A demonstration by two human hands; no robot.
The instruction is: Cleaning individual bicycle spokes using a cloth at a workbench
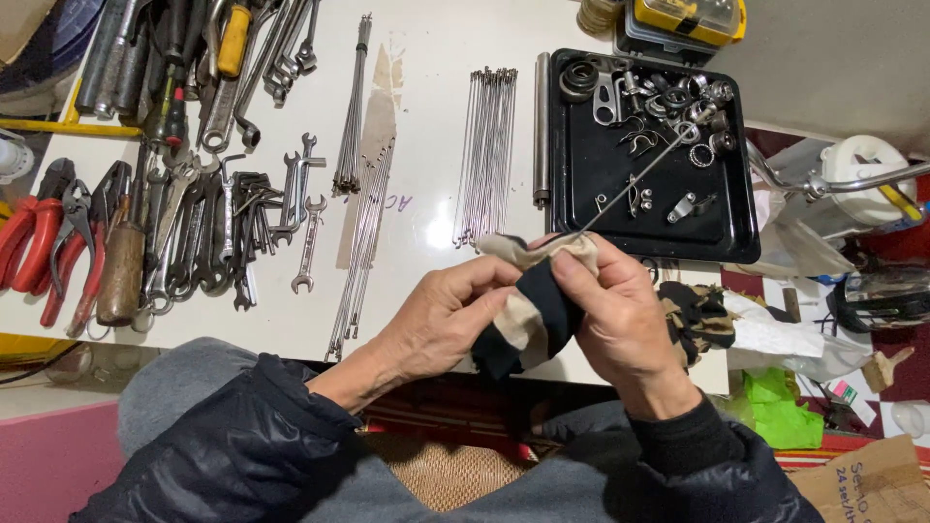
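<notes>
Both of my hands meet over the front edge of a white table (pixel 426 107). My left hand (pixel 441 320) and my right hand (pixel 620 324) pinch a black and beige striped cloth (pixel 528 315) between them. A thin metal spoke (pixel 635 179) sticks out of the cloth near my right fingertips and slants up to the right over a black tray (pixel 581 208). The cloth wraps the spoke's lower end, which is hidden.
A bundle of spokes (pixel 487 150) and more loose spokes (pixel 363 223) lie on the table. Wrenches (pixel 242 223), red-handled pliers (pixel 44 237) and other hand tools fill the left side. The black tray holds small metal parts (pixel 668 102). Another rag (pixel 697 315) lies at right.
</notes>
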